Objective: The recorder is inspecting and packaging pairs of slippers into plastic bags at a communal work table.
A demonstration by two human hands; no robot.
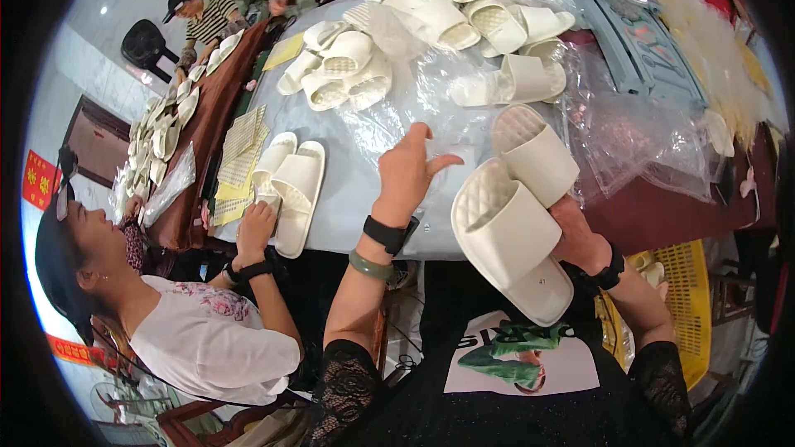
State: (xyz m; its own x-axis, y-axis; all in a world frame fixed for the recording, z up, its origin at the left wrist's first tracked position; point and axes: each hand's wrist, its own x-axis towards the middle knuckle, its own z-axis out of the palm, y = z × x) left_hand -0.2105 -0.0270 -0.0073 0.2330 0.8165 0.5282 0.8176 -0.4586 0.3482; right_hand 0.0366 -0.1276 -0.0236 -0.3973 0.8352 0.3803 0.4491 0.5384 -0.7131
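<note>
Slippers (515,223) — a white pair — sit clamped in the right hand (575,232); left hand (406,174) hovers half-open over the bench (348,199) edge, touching nothing.

Black lace sleeves, a black watch and green bangle on the left wrist, a black band on the right

Bare grey tabletop (352,199) open just left of the left hand (406,174). Crumpled clear plastic bags (629,136) crowd the right side. Piled cream foam slippers (339,66) block the far side.
</note>
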